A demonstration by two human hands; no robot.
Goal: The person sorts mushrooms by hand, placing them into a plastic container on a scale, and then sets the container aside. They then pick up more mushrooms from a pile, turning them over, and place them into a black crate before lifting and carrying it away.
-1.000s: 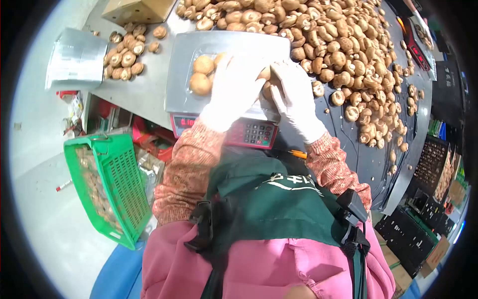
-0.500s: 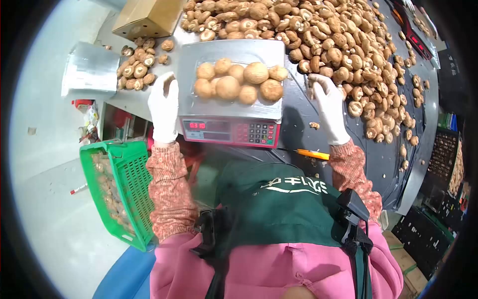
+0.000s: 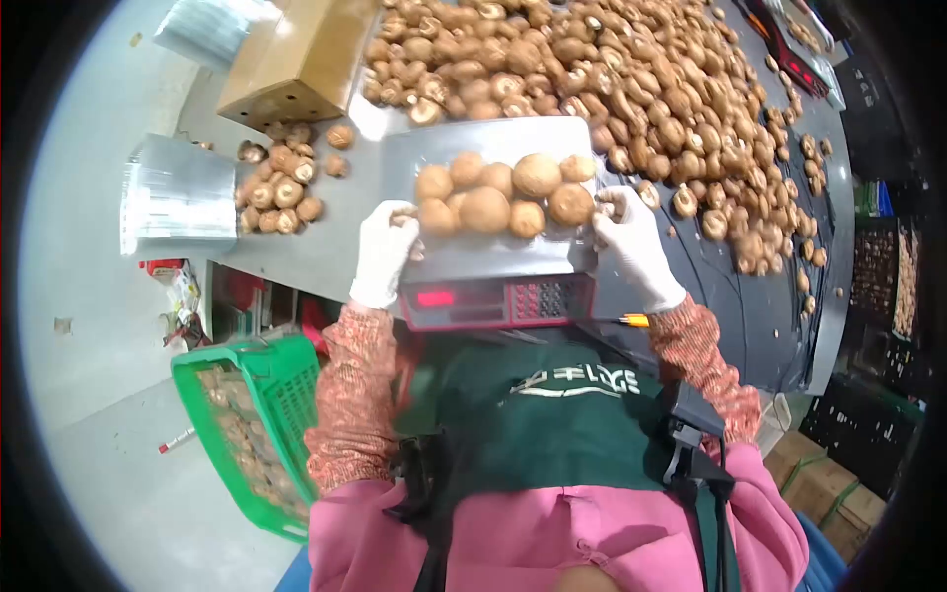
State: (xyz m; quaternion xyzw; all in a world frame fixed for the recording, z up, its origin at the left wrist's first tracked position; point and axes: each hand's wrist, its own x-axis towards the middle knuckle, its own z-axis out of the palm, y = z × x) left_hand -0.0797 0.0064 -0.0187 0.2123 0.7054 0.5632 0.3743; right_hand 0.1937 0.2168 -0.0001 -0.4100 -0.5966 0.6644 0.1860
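Note:
Several brown mushrooms (image 3: 484, 209) sit together in a clear plastic tray (image 3: 552, 232) on the metal plate of a red-fronted digital scale (image 3: 500, 302). My left hand (image 3: 387, 252), in a white glove, pinches the tray's left edge with bent fingers. At the opposite edge, my right hand (image 3: 634, 247), also gloved, closes its thumb and fingers on the tray beside the rightmost mushroom. The tray's thin rim is hard to make out. Red digits on the scale's display are blurred.
A large mushroom heap (image 3: 631, 89) covers the back of the table. Left are a smaller mushroom pile (image 3: 281, 187), a cardboard box (image 3: 286, 64) and stacked clear trays (image 3: 180, 197). A green crate (image 3: 247, 434) holding mushrooms stands lower left. An orange-handled tool (image 3: 634, 320) lies near my right wrist.
Both hands have moved inward from beside the scale and closed on the tray's sides. The view has shifted, so the scale appears lower and further right.

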